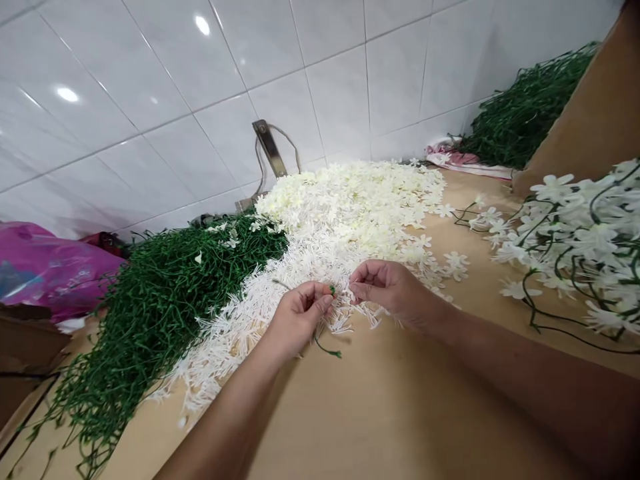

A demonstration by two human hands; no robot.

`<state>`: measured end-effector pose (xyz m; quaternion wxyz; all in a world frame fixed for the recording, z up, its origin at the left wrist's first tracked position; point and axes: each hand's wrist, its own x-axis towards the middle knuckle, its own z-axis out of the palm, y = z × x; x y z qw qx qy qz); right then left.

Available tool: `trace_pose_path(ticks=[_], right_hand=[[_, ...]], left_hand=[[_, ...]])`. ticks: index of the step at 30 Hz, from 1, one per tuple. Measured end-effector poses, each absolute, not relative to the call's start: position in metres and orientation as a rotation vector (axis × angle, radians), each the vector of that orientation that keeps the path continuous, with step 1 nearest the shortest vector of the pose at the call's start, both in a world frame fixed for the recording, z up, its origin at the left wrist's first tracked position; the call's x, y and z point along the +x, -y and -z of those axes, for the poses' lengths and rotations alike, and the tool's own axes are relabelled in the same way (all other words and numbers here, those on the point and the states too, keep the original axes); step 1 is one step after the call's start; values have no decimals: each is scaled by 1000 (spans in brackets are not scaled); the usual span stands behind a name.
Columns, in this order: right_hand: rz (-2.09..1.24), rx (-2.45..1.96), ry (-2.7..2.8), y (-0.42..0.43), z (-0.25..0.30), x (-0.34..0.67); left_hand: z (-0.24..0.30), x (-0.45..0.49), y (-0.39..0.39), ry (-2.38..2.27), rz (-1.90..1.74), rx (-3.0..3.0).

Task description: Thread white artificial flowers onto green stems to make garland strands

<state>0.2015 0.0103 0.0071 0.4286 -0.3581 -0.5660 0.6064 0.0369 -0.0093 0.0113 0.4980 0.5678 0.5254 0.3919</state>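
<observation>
My left hand (pixel 304 308) is closed in a pinch around a green plastic flower stem (pixel 327 347). One branch tip of the stem pokes out at the fingertips, and another hangs below the hand. Close by on the right, my right hand (pixel 383 290) has thumb and forefinger pinched together. Whatever is between them is too small to make out against the white pile behind. Thin white artificial stamens (pixel 250 310) lie heaped under and behind both hands. Beyond them spreads a mound of cream-white artificial petals (pixel 360 200).
A heap of green stems (pixel 155 293) lies at left, with another bundle (pixel 535 113) at back right beside a cardboard flap (pixel 585 120). Assembled white flowers (pixel 585 247) sit at right. A metal strip (pixel 270 148) leans near the tiled wall. A pink bag (pixel 55 267) is far left.
</observation>
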Motion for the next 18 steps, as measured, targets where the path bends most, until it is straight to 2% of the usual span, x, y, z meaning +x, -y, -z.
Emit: trace_pose_path(ticks=[7,14,18], right_hand=[[-1604,-875,1328,-10,-1,201],[-1771,-743,1165,-6,1,198],[-1843,-707,1164,-2,0,196]], left_hand=[[-15,35,8,-1301,-1012,1321],[-37,14,5,-1128,-1232,794],[-36,13,8,-1062,-1235,760]])
